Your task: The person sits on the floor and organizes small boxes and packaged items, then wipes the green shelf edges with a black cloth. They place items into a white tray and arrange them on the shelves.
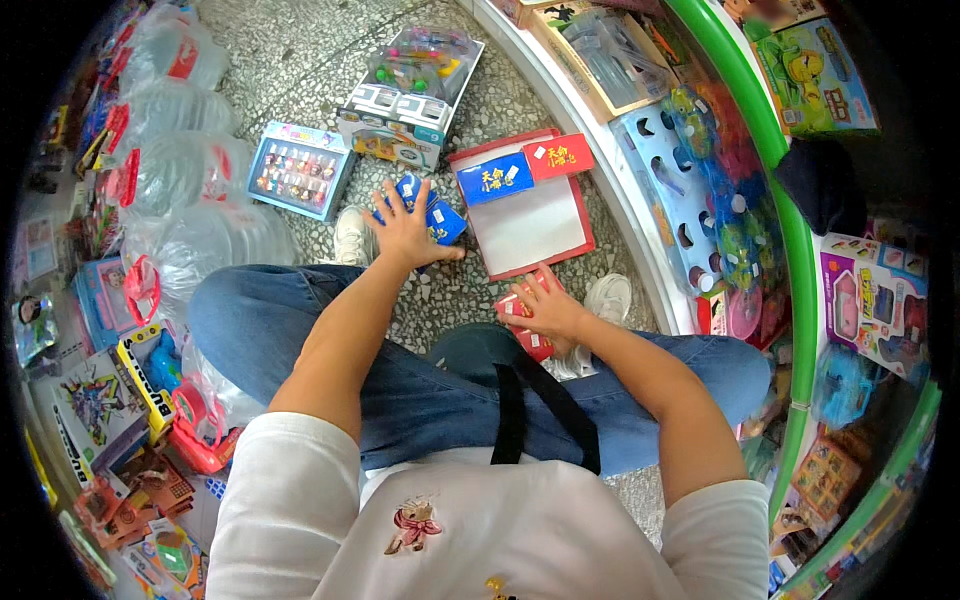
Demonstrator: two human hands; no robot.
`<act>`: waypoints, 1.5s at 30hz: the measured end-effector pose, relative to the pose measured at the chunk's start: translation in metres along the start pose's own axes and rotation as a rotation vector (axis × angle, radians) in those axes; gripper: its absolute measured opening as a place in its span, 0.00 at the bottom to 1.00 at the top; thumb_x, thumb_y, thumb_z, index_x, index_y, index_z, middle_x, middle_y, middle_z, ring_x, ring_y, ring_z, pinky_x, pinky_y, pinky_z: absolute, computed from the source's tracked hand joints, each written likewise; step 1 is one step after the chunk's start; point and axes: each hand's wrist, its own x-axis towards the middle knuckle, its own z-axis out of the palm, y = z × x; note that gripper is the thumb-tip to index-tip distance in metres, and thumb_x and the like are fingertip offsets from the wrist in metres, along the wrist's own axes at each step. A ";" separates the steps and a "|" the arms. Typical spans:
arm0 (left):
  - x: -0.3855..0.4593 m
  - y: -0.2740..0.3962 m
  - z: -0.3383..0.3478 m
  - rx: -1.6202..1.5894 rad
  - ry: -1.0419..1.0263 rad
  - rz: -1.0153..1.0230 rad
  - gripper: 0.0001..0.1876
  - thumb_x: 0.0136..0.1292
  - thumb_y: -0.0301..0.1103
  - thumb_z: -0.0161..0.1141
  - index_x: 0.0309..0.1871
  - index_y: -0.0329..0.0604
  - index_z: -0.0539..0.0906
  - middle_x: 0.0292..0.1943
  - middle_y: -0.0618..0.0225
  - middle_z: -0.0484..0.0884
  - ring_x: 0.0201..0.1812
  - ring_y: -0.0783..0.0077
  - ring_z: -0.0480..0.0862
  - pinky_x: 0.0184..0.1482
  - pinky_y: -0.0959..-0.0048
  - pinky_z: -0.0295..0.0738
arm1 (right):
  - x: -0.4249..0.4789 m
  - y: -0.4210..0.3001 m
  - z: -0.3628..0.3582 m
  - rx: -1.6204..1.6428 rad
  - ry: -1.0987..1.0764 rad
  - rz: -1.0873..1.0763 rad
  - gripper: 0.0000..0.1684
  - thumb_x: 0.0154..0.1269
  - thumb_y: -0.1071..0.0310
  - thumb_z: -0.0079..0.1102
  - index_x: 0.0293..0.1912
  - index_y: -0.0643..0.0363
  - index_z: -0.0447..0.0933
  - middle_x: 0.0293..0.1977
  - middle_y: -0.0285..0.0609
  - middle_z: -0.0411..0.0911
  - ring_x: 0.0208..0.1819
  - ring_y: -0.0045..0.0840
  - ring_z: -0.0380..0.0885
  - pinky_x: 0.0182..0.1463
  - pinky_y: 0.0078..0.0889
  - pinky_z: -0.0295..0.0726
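Note:
My left hand [405, 232] is spread wide over several small blue boxes [446, 221] with gold lettering on the speckled floor. Its fingers are apart, and whether the palm presses on the boxes is hidden. Red boxes [534, 343] of a similar kind lie under my right hand [551, 313], whose thumb is out of sight. Between and beyond my hands is a shallow red-edged display tray [536, 232] with a white inside. One blue box [495, 180] and one red box [559, 156] rest side by side across its far part.
Beyond my left hand stand a light blue case of small bottles [300, 172] and a white carton of toys [394, 135]. Clear plastic-wrapped goods [187, 172] line the left. A green-edged shelf [799, 315] of toys curves along the right. My shoes [352, 236] flank the boxes.

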 end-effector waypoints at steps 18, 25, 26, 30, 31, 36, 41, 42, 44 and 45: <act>0.067 0.060 0.007 -0.329 0.079 0.389 0.38 0.36 0.37 0.70 0.53 0.34 0.66 0.50 0.49 0.72 0.54 0.48 0.71 0.56 0.60 0.68 | 0.054 0.159 -0.021 -0.016 0.517 0.723 0.37 0.54 0.72 0.53 0.65 0.56 0.56 0.68 0.47 0.50 0.68 0.39 0.53 0.65 0.61 0.52; -0.022 0.071 -0.099 -0.216 -0.107 0.395 0.36 0.36 0.38 0.70 0.48 0.30 0.66 0.44 0.47 0.71 0.47 0.48 0.73 0.48 0.60 0.75 | 0.044 0.166 -0.050 0.007 0.389 0.590 0.36 0.45 0.65 0.65 0.55 0.58 0.61 0.48 0.46 0.68 0.55 0.38 0.67 0.58 0.53 0.63; -0.035 0.069 -0.103 -0.219 -0.125 0.434 0.36 0.36 0.38 0.70 0.48 0.30 0.66 0.44 0.46 0.71 0.47 0.48 0.74 0.47 0.60 0.75 | 0.027 0.155 -0.067 0.073 0.368 0.587 0.37 0.42 0.63 0.68 0.53 0.58 0.62 0.45 0.46 0.69 0.53 0.38 0.69 0.57 0.50 0.66; -0.082 0.060 -0.107 -0.216 -0.224 0.494 0.38 0.35 0.38 0.71 0.49 0.29 0.65 0.42 0.46 0.70 0.46 0.47 0.73 0.46 0.59 0.75 | -0.016 0.123 -0.098 0.161 0.327 0.577 0.41 0.35 0.60 0.71 0.50 0.61 0.62 0.43 0.49 0.68 0.48 0.41 0.72 0.44 0.41 0.77; -0.089 0.059 -0.107 -0.212 -0.257 0.509 0.38 0.35 0.38 0.72 0.49 0.29 0.65 0.42 0.46 0.70 0.47 0.47 0.73 0.46 0.59 0.75 | -0.029 0.117 -0.096 0.204 0.305 0.571 0.41 0.35 0.61 0.70 0.51 0.61 0.61 0.43 0.50 0.68 0.47 0.43 0.72 0.44 0.41 0.77; -0.103 0.062 -0.084 -0.121 -0.353 0.596 0.39 0.33 0.36 0.74 0.48 0.29 0.63 0.45 0.47 0.68 0.47 0.47 0.73 0.45 0.60 0.76 | -0.072 0.090 -0.061 0.350 0.134 0.597 0.43 0.33 0.59 0.72 0.51 0.60 0.61 0.44 0.50 0.68 0.48 0.42 0.72 0.45 0.42 0.77; -0.101 0.051 -0.073 -0.056 -0.446 0.644 0.40 0.31 0.34 0.76 0.47 0.31 0.63 0.45 0.49 0.69 0.47 0.49 0.76 0.44 0.59 0.77 | -0.058 0.077 -0.018 0.211 -0.078 0.476 0.49 0.32 0.58 0.76 0.54 0.59 0.60 0.46 0.49 0.67 0.50 0.41 0.71 0.46 0.41 0.77; -0.104 0.049 -0.073 -0.024 -0.441 0.676 0.40 0.30 0.34 0.76 0.47 0.32 0.63 0.45 0.49 0.69 0.47 0.49 0.76 0.44 0.59 0.78 | -0.055 0.073 -0.013 0.196 -0.096 0.447 0.50 0.31 0.57 0.76 0.54 0.60 0.60 0.47 0.49 0.67 0.51 0.41 0.70 0.47 0.41 0.77; -0.105 0.046 -0.075 0.014 -0.446 0.696 0.41 0.30 0.34 0.76 0.48 0.32 0.63 0.46 0.50 0.69 0.47 0.49 0.77 0.42 0.59 0.79 | -0.051 0.073 -0.008 0.166 -0.128 0.404 0.51 0.31 0.57 0.77 0.55 0.60 0.59 0.47 0.49 0.66 0.52 0.41 0.70 0.48 0.41 0.77; -0.104 0.046 -0.078 0.020 -0.486 0.673 0.41 0.30 0.33 0.76 0.49 0.33 0.63 0.46 0.50 0.69 0.47 0.50 0.77 0.43 0.60 0.79 | -0.048 0.073 -0.009 0.152 -0.145 0.388 0.51 0.31 0.57 0.77 0.55 0.60 0.59 0.48 0.49 0.66 0.53 0.41 0.69 0.49 0.41 0.76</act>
